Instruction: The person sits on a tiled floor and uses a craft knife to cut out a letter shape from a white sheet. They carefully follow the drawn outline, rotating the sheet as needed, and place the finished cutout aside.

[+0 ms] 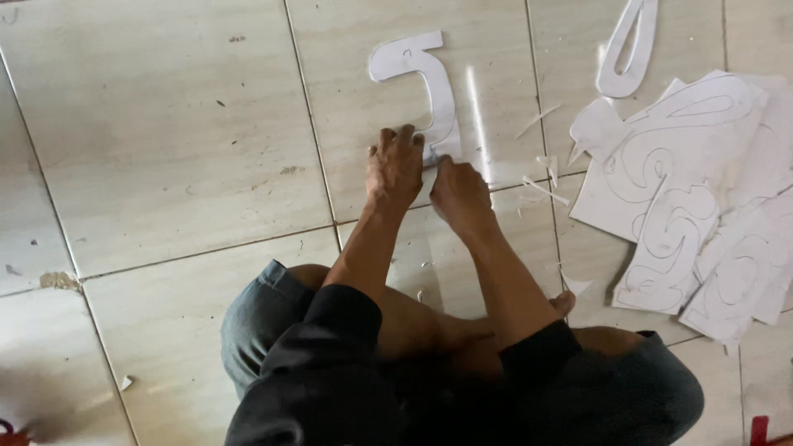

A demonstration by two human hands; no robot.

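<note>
A white cut-out paper shape (421, 70), curved like a hook, lies flat on the pale tiled floor (182, 149). My left hand (395, 169) presses its fingertips on the lower end of that shape. My right hand (459, 196) sits just to the right, fingers bunched at the same lower end; whether it holds a tool is hidden. Both forearms reach out from black sleeves over my bent knees.
A pile of white paper sheets (702, 198) with drawn curly outlines lies at the right. A long looped paper cut-out (629, 49) rests at the top right. Small paper scraps (541, 177) are scattered near my right hand. A red object (758, 429) shows at the bottom right corner.
</note>
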